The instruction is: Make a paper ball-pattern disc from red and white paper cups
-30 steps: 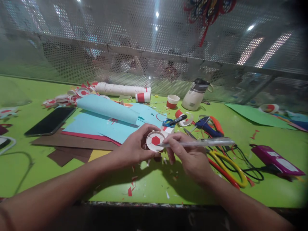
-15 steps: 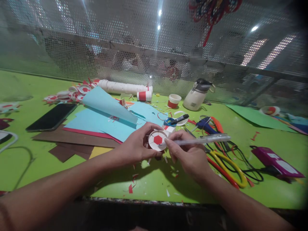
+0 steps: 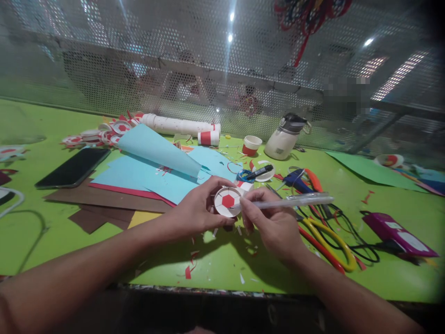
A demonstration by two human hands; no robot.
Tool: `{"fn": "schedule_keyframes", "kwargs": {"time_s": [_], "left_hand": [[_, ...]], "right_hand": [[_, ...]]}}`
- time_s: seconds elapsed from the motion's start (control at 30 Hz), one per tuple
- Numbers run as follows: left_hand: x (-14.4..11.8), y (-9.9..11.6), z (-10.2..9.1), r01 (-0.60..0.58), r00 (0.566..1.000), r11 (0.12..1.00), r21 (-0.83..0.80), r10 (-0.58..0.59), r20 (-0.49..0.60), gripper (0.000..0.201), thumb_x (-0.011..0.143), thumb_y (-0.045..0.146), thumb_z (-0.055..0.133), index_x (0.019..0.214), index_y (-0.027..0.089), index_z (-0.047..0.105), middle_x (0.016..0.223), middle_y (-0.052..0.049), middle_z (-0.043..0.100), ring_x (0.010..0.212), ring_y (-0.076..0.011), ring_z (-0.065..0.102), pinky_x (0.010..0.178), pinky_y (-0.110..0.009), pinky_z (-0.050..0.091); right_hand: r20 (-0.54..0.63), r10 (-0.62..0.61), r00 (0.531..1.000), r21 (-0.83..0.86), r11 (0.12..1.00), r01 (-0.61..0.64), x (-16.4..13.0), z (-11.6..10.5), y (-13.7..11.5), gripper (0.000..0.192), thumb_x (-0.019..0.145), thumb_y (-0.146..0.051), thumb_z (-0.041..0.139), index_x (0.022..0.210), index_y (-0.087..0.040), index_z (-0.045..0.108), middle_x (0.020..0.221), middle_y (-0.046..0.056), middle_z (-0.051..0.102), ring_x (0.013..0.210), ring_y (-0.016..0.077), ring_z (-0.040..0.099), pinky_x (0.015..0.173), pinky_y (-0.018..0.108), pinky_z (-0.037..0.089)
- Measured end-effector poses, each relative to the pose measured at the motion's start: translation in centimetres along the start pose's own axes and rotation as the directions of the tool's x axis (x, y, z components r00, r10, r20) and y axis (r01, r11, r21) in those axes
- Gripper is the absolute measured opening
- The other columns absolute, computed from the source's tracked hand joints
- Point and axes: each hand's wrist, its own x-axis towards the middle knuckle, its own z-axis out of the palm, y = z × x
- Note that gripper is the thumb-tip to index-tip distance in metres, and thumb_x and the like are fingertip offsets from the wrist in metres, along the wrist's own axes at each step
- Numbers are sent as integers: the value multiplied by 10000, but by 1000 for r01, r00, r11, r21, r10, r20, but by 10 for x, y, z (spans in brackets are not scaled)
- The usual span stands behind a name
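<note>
My left hand is closed round a small cut paper cup, its white round base turned up toward me. On that base sits a red hexagon, with dark lines running from it toward the rim. Between the thumb and fingers of my right hand is a clear pen, its tip at the base beside the hexagon's lower right edge. Just behind the hands lie a black marker and a roll of blue tape.
Blue paper sheets and a phone lie left. Scissors with yellow and red handles, cables and a purple box are at right. Behind stand a bottle, a red-and-white cup and stacked cups. Paper scraps litter the front.
The pen tip has shifted slightly along the cup's base, close to the hexagon's lower right. Both hands keep their hold, and the view has moved a little.
</note>
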Motion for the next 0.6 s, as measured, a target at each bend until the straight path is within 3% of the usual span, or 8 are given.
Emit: {"fn": "schedule_keyframes", "kwargs": {"time_s": [0.6], "left_hand": [[-1,3,1,18,1000,1000,-15,-18,11,500,658,137,743,1070,175,463,940,-3,551,820,-124,549,681,-247,465]], "right_hand": [[-14,-18,1000,-7,1000,18,0,1,1,166,868,-297,584,751,-194,526,466,-80,527,383,64,481,404,189,401]]}}
